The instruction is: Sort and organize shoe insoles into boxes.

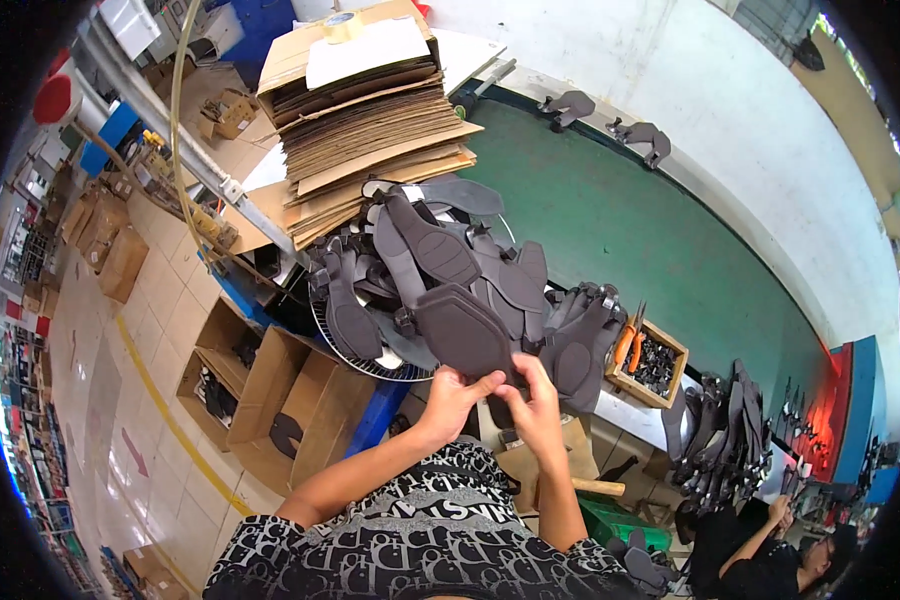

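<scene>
Both my hands meet in front of my body at the lower end of a dark grey padded piece [460,325], broad and angular with a raised edge line. My left hand [450,405] pinches it from the left, thumb pointing right. From the right, my right hand [534,408] grips the same end, its thumb almost touching the left one. What lies under the fingers is hidden. Just beyond, similar dark padded pieces with straps and buckles [438,250] lie heaped in a round wire basket [365,368].
A tall stack of flattened cardboard [375,140] stands behind the basket. Right of it are a green conveyor belt [610,210] and a wooden box [660,385] of small dark parts with orange-handled pliers [627,345]. Open cartons [310,400] sit at left; another person [770,550] works at lower right.
</scene>
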Demonstrator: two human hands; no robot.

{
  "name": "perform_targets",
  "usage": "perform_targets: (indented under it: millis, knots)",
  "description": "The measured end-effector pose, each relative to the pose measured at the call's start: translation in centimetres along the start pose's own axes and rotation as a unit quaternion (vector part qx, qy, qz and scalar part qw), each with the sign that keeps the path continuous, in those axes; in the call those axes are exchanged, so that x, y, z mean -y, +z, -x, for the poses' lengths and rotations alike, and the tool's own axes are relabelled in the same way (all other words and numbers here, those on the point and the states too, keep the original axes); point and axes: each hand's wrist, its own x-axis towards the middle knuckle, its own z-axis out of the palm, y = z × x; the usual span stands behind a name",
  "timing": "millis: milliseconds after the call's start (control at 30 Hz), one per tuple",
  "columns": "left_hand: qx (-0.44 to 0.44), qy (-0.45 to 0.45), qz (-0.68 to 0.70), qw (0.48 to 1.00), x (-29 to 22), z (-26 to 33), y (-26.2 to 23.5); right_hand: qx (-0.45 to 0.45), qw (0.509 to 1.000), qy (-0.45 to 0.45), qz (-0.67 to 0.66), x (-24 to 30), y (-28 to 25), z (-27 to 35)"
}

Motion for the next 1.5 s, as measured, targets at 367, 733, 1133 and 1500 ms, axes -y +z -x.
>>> perform_targets:
  millis: [367,733,1133,1500]
  knots:
    - [0.237,-0.024,-0.372,0.897,-3.9,1.8,-8.0,0.198,0.665,-0.175,0.698,4.4,-9.3,-9.4]
    - [-0.388,0.247,-0.617,0.638,-5.5,-4.1,-21.9,0.386,0.463,-0.218,0.768,-17.0,-7.6,-10.6]
    - [-0.12,0.128,-0.114,0.978,-7.7,-2.2,-21.8,0.002,0.938,-0.1,0.333,-7.7,-6.7,-7.1]
    - [0.117,0.068,-0.026,0.99,-8.5,-1.0,-15.6,0.034,0.976,0.082,-0.2,2.3,12.9,-5.6]
